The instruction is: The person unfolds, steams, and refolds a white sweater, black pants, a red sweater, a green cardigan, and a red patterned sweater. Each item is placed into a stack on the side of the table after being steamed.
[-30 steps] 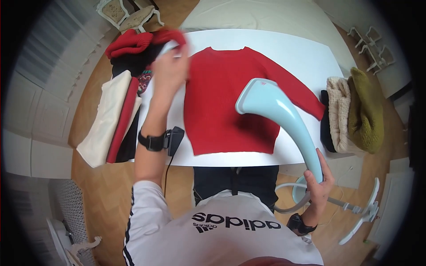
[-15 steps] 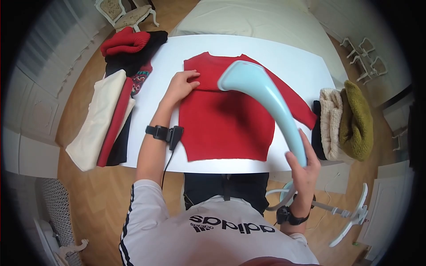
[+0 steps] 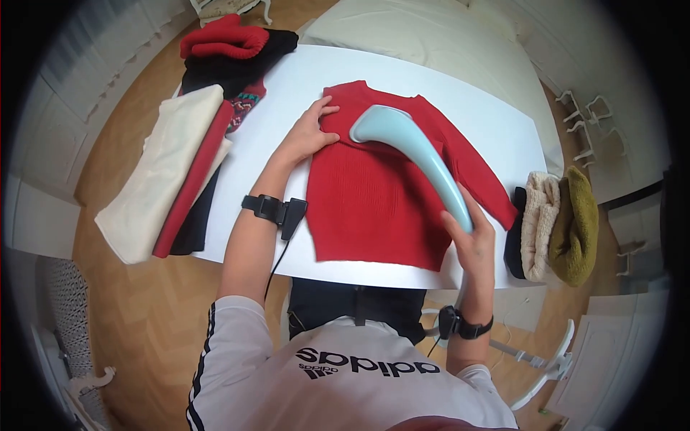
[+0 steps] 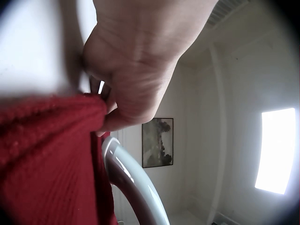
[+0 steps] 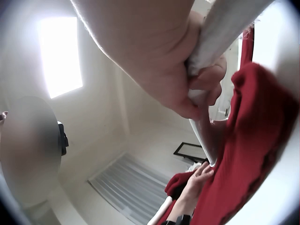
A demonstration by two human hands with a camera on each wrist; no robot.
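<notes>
A red knitted sweater [image 3: 374, 208] lies spread out in front of me. My left hand [image 3: 309, 133] rests on its upper left edge, thumb and fingers spread apart; in the left wrist view that hand [image 4: 136, 70] touches the ribbed red knit [image 4: 51, 154]. My right hand [image 3: 476, 241] grips the handle of a light blue garment steamer [image 3: 420, 154], whose wide head points left over the sweater's chest near the left fingers. In the right wrist view the right hand [image 5: 154, 61] is wrapped round the steamer's handle, with its pale hose [image 5: 229, 33] running up past the wrist.
The white board [image 3: 287, 65] carries the sweater. Folded cream and red garments [image 3: 162, 172] and a black and red pile [image 3: 230, 50] line the left side. Cream and olive knits [image 3: 568, 226] sit on the right. The steamer's stand [image 3: 546, 373] is on the floor at the lower right.
My left hand has moved from the clothes pile at the left onto the sweater's upper left edge. The steamer head has shifted left over the chest, and the right hand has moved forward with it.
</notes>
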